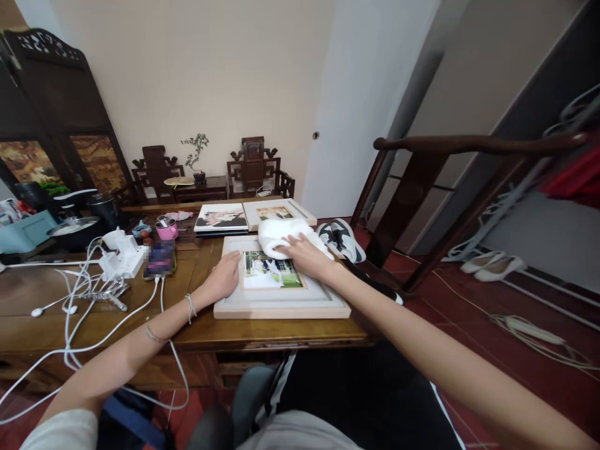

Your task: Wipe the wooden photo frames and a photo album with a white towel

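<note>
A framed photo (281,310) with a pale mat and light wooden edge lies flat on the wooden table, its picture facing up. My left hand (225,275) rests on the frame's left side, fingers stretched along it and holding nothing. In my right hand (302,253) is a folded white cloth (285,231), pressed on the far right part of the frame. The cloth and hand cover the frame's upper right area. Just beyond lie another framed photo (302,211) and a stack of photo panels (221,217).
On the table's left are a phone (159,260) on a charging cable, a white power strip (122,255) with tangled cables, a pink cup (167,229) and a lidded pan (75,232). A wooden chair (407,181) stands right, near sneakers (341,239).
</note>
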Available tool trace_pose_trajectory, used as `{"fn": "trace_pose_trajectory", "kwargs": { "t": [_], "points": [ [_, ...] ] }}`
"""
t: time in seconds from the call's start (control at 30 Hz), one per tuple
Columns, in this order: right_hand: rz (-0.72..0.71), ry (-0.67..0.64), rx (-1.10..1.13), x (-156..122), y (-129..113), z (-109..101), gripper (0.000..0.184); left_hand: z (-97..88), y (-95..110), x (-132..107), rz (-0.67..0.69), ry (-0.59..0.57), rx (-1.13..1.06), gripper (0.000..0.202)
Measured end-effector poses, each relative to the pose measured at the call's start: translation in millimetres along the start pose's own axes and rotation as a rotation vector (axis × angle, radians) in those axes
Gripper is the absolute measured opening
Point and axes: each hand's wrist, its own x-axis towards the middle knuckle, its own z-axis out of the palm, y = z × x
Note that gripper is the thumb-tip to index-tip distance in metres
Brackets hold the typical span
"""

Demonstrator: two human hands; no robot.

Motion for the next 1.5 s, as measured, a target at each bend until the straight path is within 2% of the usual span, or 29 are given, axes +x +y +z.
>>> {"fn": "trace_pose_trajectory", "kwargs": {
  "t": [0.1,0.27,0.37,0.47,0.6,0.7,0.77,0.87,1.03,1.13,1.23,1.4,1.5],
  "points": [
    [-0.008,-0.06,0.056,-23,-15,-10,0.067,1.0,0,0,0.009,0.015,0.0,0.044],
    [-0.061,-0.237,0.196,-94,-46,-54,0.068,-0.9,3,-2,0.004,-0.007,0.025,0.044],
    [-0.002,-0.293,0.242,-111,-57,-61,0.068,-2.2,3,-2,0.008,-0.019,0.034,0.045],
    [0.079,-0.24,0.229,-87,-50,-47,0.069,-2.2,1,-1,0.026,-0.032,0.034,0.045],
    [0.227,-0.087,0.151,-19,-17,-22,0.075,-2.4,-1,1,0.041,-0.044,0.035,0.045],
    [0.303,-0.097,0.143,15,-2,-13,0.072,-3.4,-1,1,0.034,-0.025,0.019,0.044],
    [0.256,-0.125,0.129,17,-5,-13,0.071,-3.8,0,0,0.028,-0.022,0.014,0.044],
    [0.127,-0.186,0.106,-12,-26,-24,0.072,-3.8,2,-1,0.015,-0.031,0.032,0.044],
    [-0.065,-0.354,0.25,-87,-60,-66,0.068,-2.9,4,-2,0.007,-0.048,0.053,0.045],
    [-0.097,-0.354,0.289,-102,-69,-74,0.067,-1.4,1,-2,0.022,-0.032,0.042,0.044],
    [-0.05,-0.282,0.248,-80,-68,-56,0.072,0.9,-2,-2,0.043,-0.014,0.018,0.045],
    [0.137,-0.054,0.144,-4,-35,-16,0.075,1.8,-6,-2,0.064,-0.005,-0.027,0.046],
    [0.191,-0.102,0.146,24,-24,-8,0.076,-0.3,-4,-1,0.054,-0.019,-0.005,0.044]
  ]
}}
